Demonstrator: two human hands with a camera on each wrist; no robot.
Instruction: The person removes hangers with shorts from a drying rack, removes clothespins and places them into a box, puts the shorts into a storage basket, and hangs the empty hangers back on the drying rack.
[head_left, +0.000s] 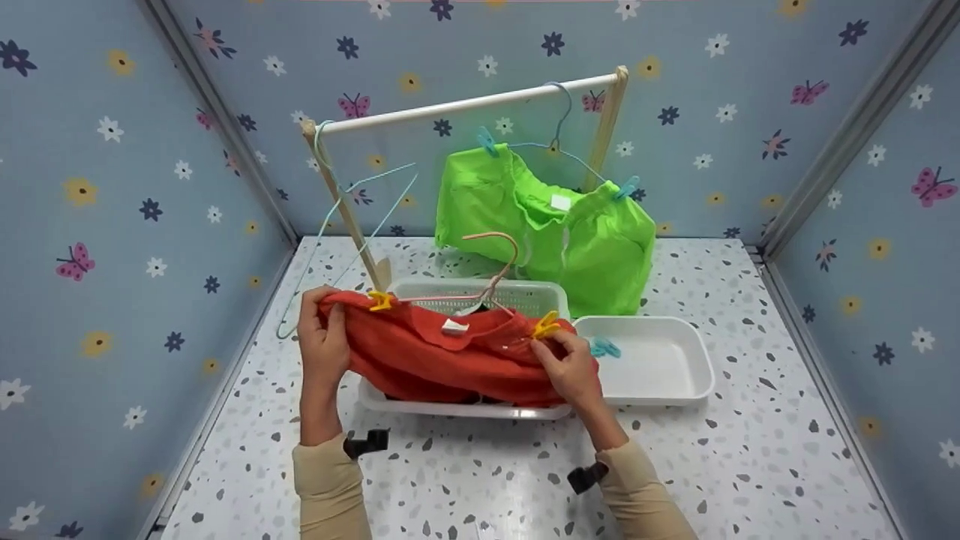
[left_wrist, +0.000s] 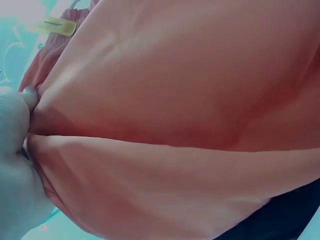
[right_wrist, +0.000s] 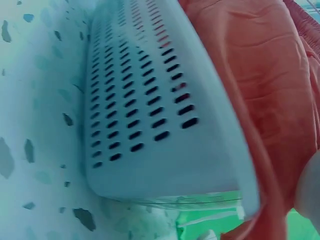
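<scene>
Red shorts with a white waist tag hang from a pink hanger, over a white basket. One yellow clothespin sits on the waistband near its left end, another yellow clothespin near its right end. My left hand grips the left end of the waistband, thumb in front. Just below the right clothespin, my right hand pinches the red cloth between thumb and fingers. Red cloth fills most of the left wrist view. In the right wrist view it drapes over the basket's rim.
Bright green shorts hang by blue clothespins on a blue hanger from the rack's white bar. A bare light-blue hanger hangs at the rack's left end. Right of the basket, a white tray holds blue clothespins.
</scene>
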